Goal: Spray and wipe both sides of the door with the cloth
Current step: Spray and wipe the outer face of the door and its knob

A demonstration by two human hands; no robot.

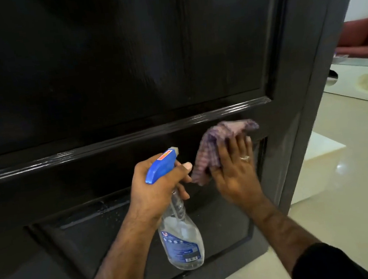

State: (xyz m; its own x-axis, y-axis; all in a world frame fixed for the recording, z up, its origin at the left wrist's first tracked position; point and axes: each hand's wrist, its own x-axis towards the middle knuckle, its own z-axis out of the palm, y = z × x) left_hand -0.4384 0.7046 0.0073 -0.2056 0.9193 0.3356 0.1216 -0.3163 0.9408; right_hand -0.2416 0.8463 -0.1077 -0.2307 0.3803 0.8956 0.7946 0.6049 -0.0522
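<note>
Spray bottle (181, 237): upright, nozzle toward door (103, 68), gripped by left hand (156, 187). Cloth (216, 149): right, under flat-pressed right hand (234, 170).

floor (337, 225): glossy cream tiles, lit and reflective, to the right of the dark door
door (126, 77): its bottom edge stands just above the floor
white low table (358, 80): rests on the floor at the far right edge, with round cut-outs in its side
red sofa (363, 36): behind the table
</note>
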